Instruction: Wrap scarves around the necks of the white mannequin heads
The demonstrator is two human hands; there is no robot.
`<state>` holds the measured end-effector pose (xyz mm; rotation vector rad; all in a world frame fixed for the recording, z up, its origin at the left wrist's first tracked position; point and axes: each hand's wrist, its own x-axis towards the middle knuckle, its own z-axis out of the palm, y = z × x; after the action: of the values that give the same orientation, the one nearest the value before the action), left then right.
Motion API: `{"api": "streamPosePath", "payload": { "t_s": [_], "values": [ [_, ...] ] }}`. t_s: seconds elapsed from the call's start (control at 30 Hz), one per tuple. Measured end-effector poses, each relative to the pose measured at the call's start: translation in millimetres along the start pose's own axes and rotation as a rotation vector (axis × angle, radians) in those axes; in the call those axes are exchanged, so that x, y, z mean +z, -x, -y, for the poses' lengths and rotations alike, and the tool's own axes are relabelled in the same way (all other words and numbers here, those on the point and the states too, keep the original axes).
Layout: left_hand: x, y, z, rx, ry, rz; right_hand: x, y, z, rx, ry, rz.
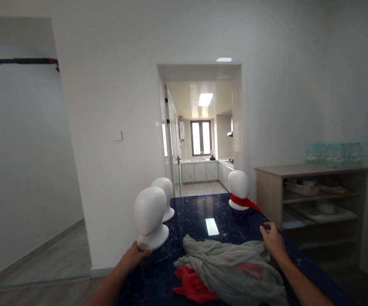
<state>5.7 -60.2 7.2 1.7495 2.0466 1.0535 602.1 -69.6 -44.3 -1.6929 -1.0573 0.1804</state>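
Observation:
At the table's left edge, my left hand (136, 252) grips the base of the nearer white foam mannequin head (150, 214), which stands upright; some of its fingers are hidden behind the base. A second white mannequin head (164, 191) stands just behind it. My right hand (272, 239) hovers over the table's right side, fingers loosely bent and apart, nothing visible in it. Below and beside that hand lies a crumpled grey-green scarf (228, 263), partly over a red cloth (193, 287). A third mannequin head (238, 184) at the far right wears a red scarf (239, 201) around its neck.
The dark blue marbled table (196, 210) reflects a ceiling light. To its right stands a wooden shelf unit (313, 170) with trays inside and water bottles (335, 154) on top. Beyond the table, a doorway opens to a kitchen (199, 172). White walls stand around.

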Motion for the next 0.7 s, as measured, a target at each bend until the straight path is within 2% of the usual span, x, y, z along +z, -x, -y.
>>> {"api": "streamPosePath", "payload": {
  "t_s": [0.07,0.13,0.2,0.27,0.3,0.37,0.43,0.53,0.63,0.7],
  "values": [
    [-1.3,23.8,-10.9,0.029,-0.022,0.067,1.8,-0.4,-1.2,-0.009,-0.002,0.006],
    [5.8,52.4,-35.0,0.159,-0.033,0.157,3.5,-0.4,-1.5,-0.019,-0.001,0.018],
    [21.8,81.0,-69.4,0.478,0.017,0.325,4.6,-0.3,-1.4,-0.024,0.007,0.031],
    [44.7,103.6,-105.4,0.802,-0.037,0.535,4.5,-0.2,-1.2,-0.025,0.017,0.038],
    [57.9,111.3,-120.9,0.920,-0.073,0.623,4.1,-0.1,-1.3,-0.024,0.022,0.038],
    [85.5,118.6,-143.5,1.046,-0.126,0.705,2.6,0.4,-1.7,-0.024,0.027,0.041],
    [111.6,116.6,-155.2,1.059,-0.165,0.705,1.0,0.9,-2.1,-0.024,0.029,0.050],
    [139.6,102.2,-162.8,0.996,-0.183,0.594,0.3,1.9,-0.3,-0.035,0.018,0.093],
    [150.1,83.4,-169.3,0.957,-0.193,0.474,3.2,4.7,6.2,-0.109,-0.038,0.230],
    [150.7,72.3,-172.2,0.941,-0.222,0.439,6.5,8.9,12.1,-0.172,-0.076,0.343]
  ]
}}
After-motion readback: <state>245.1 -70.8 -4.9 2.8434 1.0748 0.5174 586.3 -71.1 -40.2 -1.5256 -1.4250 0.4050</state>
